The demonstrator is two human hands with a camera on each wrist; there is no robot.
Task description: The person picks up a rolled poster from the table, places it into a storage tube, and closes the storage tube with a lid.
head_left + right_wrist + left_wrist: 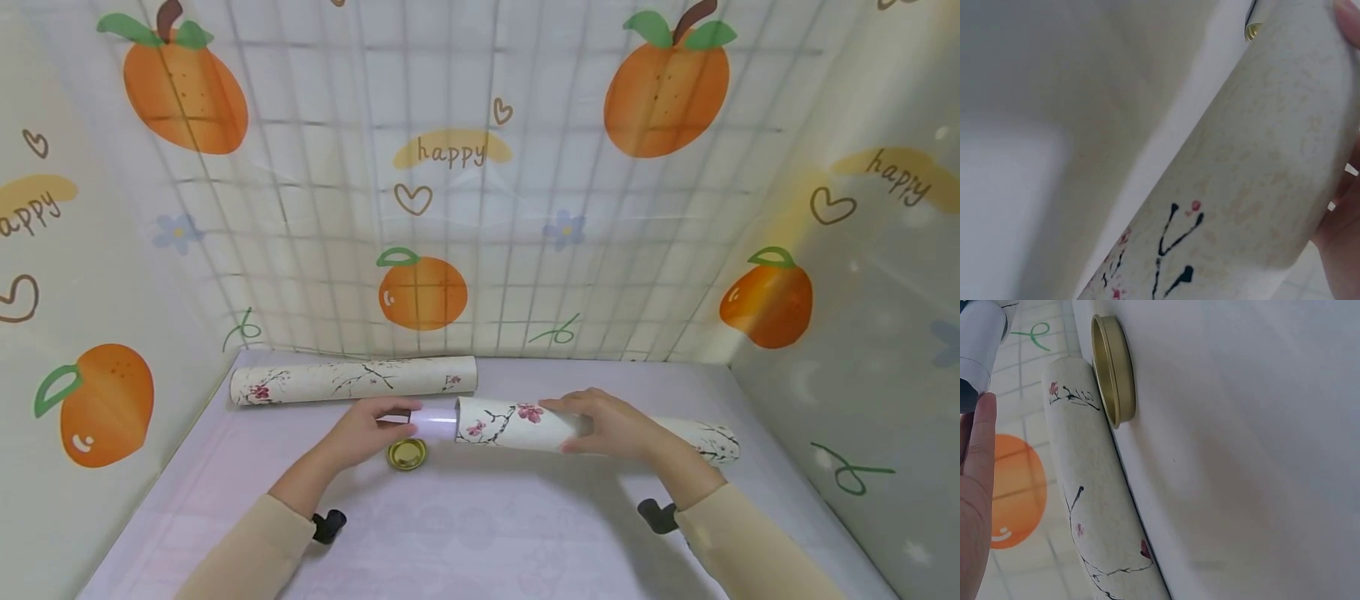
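My left hand pinches the end of a smooth pale lilac-white tube between thumb and fingers. In the left wrist view that white tube shows a dark hollow end right at a fingertip. It sticks out of the left end of a wider cream tube printed with plum-blossom branches. My right hand grips this printed tube near its middle, fingers over the top and thumb on the near side. Just below the left fingertips, a round gold cap lies on the table.
Behind my left hand a second blossom-printed tube lies along the back of the lilac-white table. Curtains with printed oranges over a wire grid enclose the back and sides. Black wrist mounts jut from both sleeves.
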